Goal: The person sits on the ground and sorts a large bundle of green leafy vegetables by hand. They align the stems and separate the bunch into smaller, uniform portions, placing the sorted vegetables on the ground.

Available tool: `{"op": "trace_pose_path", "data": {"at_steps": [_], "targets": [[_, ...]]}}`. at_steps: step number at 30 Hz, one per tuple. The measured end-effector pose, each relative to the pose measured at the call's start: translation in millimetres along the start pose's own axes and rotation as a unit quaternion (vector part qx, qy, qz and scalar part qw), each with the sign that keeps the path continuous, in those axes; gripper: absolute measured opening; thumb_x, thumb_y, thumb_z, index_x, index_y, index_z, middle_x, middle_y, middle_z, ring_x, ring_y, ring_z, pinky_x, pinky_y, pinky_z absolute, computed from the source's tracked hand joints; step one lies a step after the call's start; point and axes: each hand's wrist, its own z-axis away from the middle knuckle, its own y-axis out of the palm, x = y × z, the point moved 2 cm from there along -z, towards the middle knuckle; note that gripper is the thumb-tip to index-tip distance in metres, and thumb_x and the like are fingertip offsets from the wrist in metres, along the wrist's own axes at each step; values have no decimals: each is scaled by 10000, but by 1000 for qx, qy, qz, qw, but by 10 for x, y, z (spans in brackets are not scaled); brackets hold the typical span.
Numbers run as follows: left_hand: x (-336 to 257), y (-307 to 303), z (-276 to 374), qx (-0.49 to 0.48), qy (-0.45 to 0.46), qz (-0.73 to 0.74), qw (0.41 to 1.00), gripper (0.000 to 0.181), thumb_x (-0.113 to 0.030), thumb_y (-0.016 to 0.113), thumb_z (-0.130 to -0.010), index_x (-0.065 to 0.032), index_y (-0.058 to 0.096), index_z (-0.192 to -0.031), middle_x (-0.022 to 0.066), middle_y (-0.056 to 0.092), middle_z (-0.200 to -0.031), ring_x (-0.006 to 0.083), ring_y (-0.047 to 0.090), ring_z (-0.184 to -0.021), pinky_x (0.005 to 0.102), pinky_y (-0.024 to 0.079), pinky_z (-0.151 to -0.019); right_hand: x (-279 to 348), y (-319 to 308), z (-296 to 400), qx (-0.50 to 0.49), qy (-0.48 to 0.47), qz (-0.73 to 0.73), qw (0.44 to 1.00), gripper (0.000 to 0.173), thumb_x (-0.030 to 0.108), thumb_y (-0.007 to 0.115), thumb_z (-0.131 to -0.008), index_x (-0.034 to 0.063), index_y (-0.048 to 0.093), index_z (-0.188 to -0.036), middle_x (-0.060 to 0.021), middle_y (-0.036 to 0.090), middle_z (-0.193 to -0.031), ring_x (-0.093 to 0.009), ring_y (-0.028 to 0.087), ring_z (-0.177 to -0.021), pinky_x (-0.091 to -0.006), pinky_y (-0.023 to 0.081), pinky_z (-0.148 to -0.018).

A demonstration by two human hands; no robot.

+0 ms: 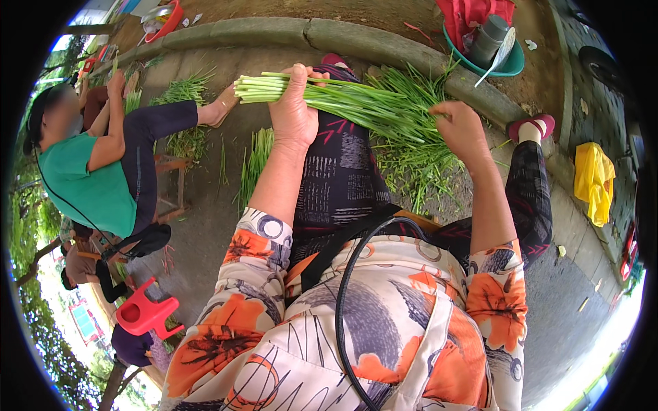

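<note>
A bundle of long green stalks with pale cut ends, like garlic chives (pixel 354 100), lies across my raised thigh. My left hand (pixel 295 105) is closed around it near the pale ends, thumb on top. The leafy tips spread to the right. My right hand (pixel 457 126) is at those tips with its fingers curled; whether it pinches a leaf I cannot tell. Below and behind the tips, a heap of loose green leaves (pixel 421 177) covers the ground. Another bunch of stalks (pixel 257 159) lies on the ground to the left of my leg.
A stone kerb (pixel 360 43) curves across the front. Beyond it stands a teal basin (pixel 514 64) with a red bag and metal flask. A yellow plastic bag (pixel 593 180) lies at right. A seated person in green (pixel 92 180) works at left, near a red plastic stool (pixel 146 311).
</note>
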Motion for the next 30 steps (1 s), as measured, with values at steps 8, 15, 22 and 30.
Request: {"op": "trace_pose_path", "data": {"at_steps": [8, 15, 22, 30], "targets": [[14, 48, 4, 22, 6, -16, 1000, 186, -181, 681, -806, -47, 561, -854, 76, 591, -769, 194, 566, -709, 401, 491, -827, 898, 180, -96, -35, -107, -152, 982, 189, 169, 571, -788, 40, 649, -902, -153, 635, -873, -317, 612, -795, -364, 481, -724], [0, 65, 26, 30, 3, -19, 999, 188, -179, 688, -799, -50, 558, -842, 74, 594, -771, 201, 587, -747, 361, 493, -786, 1022, 302, -86, -41, -88, -59, 994, 157, 179, 562, -748, 51, 635, -802, -147, 630, -803, -326, 607, -745, -401, 486, -683], [28, 99, 37, 45, 5, -77, 996, 179, -178, 680, -807, -47, 563, -836, 74, 599, -781, 195, 595, -766, 317, 479, -748, 943, 353, -234, -39, 56, -155, 985, 216, 230, 582, -687, 29, 637, -744, -142, 619, -682, -273, 593, -663, -356, 474, -653], [8, -19, -8, 31, -2, 2, 1000, 202, -185, 704, -781, -48, 577, -857, 78, 599, -784, 204, 586, -753, 396, 487, -827, 516, 350, -248, -43, 118, -322, 939, 180, 138, 589, -737, -42, 592, -739, -18, 532, -629, -100, 471, -595, -246, 387, -585]]}}
